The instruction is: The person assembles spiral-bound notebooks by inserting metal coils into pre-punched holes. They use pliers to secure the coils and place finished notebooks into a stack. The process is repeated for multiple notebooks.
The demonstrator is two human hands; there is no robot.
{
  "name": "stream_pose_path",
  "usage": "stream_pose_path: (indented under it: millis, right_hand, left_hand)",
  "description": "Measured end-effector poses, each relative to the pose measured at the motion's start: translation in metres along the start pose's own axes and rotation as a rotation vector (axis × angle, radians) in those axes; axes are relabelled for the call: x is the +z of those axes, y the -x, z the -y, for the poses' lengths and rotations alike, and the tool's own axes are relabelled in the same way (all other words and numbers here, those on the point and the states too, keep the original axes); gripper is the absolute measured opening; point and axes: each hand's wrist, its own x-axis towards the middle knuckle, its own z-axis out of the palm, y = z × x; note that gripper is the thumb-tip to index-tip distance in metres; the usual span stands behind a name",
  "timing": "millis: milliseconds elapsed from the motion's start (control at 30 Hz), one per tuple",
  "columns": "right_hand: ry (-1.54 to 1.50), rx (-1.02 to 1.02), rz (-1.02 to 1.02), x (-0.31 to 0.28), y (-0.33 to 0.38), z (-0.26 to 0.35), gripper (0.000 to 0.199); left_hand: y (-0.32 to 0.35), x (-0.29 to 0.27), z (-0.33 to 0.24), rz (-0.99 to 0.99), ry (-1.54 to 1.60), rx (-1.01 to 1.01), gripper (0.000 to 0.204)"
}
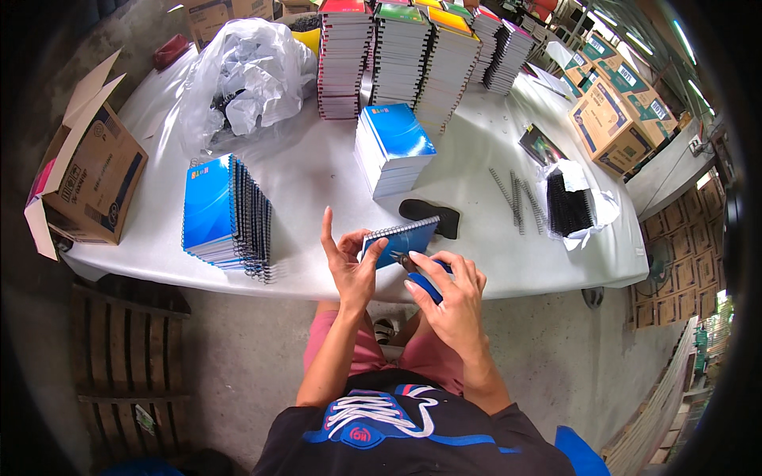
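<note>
My left hand [355, 271] grips a blue spiral-bound notebook [414, 237] near the table's front edge, thumb on the cover and index finger stretched out away from it. The notebook is tilted, its coil running along the upper edge. My right hand [460, 300] is closed round pliers with blue handles [425, 287], and their dark jaws are close to the notebook's cover. Whether the jaws touch it I cannot tell. Just beyond the notebook lies a flat black object [444, 218], partly hidden, whose kind is unclear.
Left stands a pile of coil-bound blue notebooks [209, 208]; ahead, a stack of blue-covered books [401, 133]. Loose coils [517, 198] and a paper-wrapped coil bundle [569, 208] lie right. Tall coloured stacks [345, 67], a plastic bag [246, 87] and cartons [95, 174] surround the table [309, 186].
</note>
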Motion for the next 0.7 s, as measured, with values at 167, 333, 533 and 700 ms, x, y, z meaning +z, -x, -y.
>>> stream_pose_path:
  millis: [167,333,533,700]
  right_hand:
    - [0.018,0.004,0.001,-0.005,-0.007,0.006,0.038]
    - [0.025,0.005,-0.007,-0.004,-0.011,0.004,0.038]
    - [0.033,0.019,0.021,-0.005,-0.014,0.004,0.038]
    - [0.012,-0.009,-0.008,-0.007,-0.017,0.009,0.037]
  left_hand:
    - [0.002,0.002,-0.004,-0.016,-0.064,0.066,0.097]
    - [0.003,0.004,-0.006,0.012,-0.1,0.117,0.098]
    - [0.0,0.002,-0.015,-0.015,-0.202,0.096,0.094]
    - [0.0,0.003,-0.024,0.112,-0.385,0.348,0.09]
